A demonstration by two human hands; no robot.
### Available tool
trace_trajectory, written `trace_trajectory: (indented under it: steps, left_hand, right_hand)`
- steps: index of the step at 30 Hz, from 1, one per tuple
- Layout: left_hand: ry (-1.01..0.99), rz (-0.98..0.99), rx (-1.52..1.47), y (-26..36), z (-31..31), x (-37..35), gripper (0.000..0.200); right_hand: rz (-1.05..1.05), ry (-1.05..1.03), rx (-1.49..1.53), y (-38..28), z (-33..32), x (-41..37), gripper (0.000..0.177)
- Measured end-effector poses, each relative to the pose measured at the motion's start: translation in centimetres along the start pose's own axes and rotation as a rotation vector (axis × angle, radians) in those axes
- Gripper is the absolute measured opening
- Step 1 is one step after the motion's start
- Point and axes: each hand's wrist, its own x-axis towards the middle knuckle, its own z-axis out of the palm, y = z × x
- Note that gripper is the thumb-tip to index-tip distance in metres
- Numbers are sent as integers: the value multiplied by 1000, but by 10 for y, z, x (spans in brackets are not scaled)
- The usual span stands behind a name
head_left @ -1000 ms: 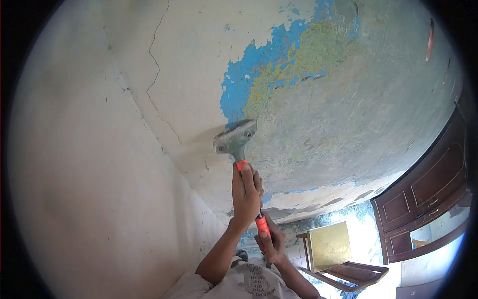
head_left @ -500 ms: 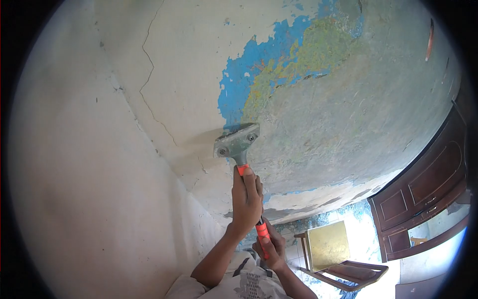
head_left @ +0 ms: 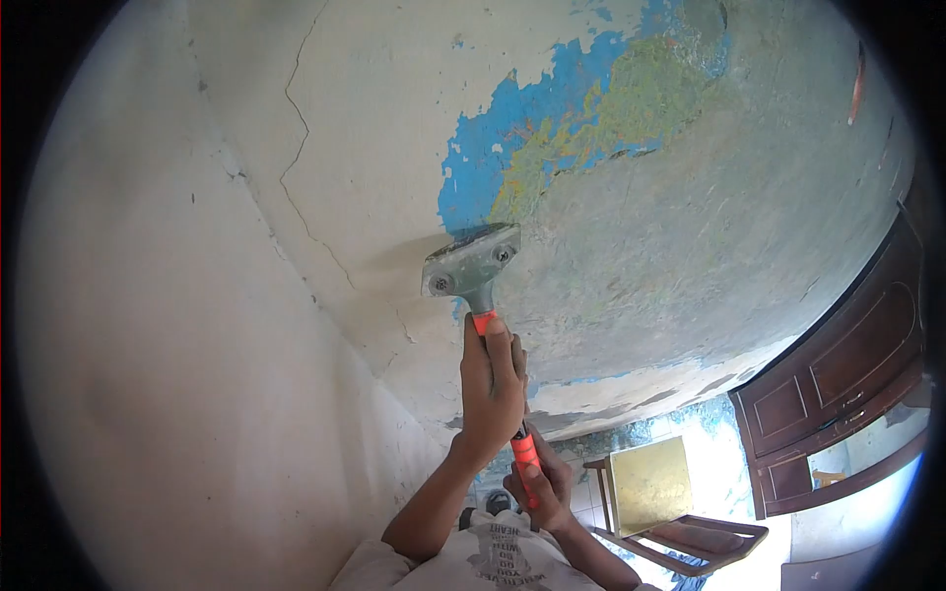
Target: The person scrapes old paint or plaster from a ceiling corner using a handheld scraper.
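A long-handled paint scraper (head_left: pixel 477 268) has a grey bolted head and an orange-red handle. Its blade edge rests against the wall (head_left: pixel 631 266), at the lower end of a patch of exposed blue paint (head_left: pixel 478 167). My left hand (head_left: pixel 493 384) is wrapped round the upper handle, just beneath the head. Lower down, my right hand (head_left: pixel 544 485) grips the orange end of the same handle. Off-white paint lies left of the blade, and a rough greenish-grey surface to its right.
A thin crack (head_left: pixel 296 128) runs down the off-white paint near the corner with the left wall (head_left: pixel 177 374). At lower right, a wooden chair (head_left: pixel 650 483) with a yellowish seat stands on the floor. Beyond it is a dark wooden cabinet (head_left: pixel 838 364).
The scraper has moved a little up the wall, covering more of the blue patch's lower end. Both hands have risen with it, keeping their grip.
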Motion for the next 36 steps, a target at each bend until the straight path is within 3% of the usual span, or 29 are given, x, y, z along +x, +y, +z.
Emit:
trace_trajectory:
  steps: [5,22,26,29,36]
  left_hand:
    - [9,25,-54,-25,-6,-1,28]
    - [-35,-13,-24,-17,-6,2,28]
    - [-66,29,-20,0,-2,6,28]
    - [-7,14,-1,-7,-3,5,42]
    - [-8,16,7,1,3,2,42]
  right_hand:
    - [7,7,-36,13,-9,-3,72]
    - [18,32,-88,5,-1,-3,75]
    - [-14,-17,-76,-1,-1,1,63]
    - [23,-22,-70,-3,1,2,63]
    - [20,-51,-55,-7,-3,-4,63]
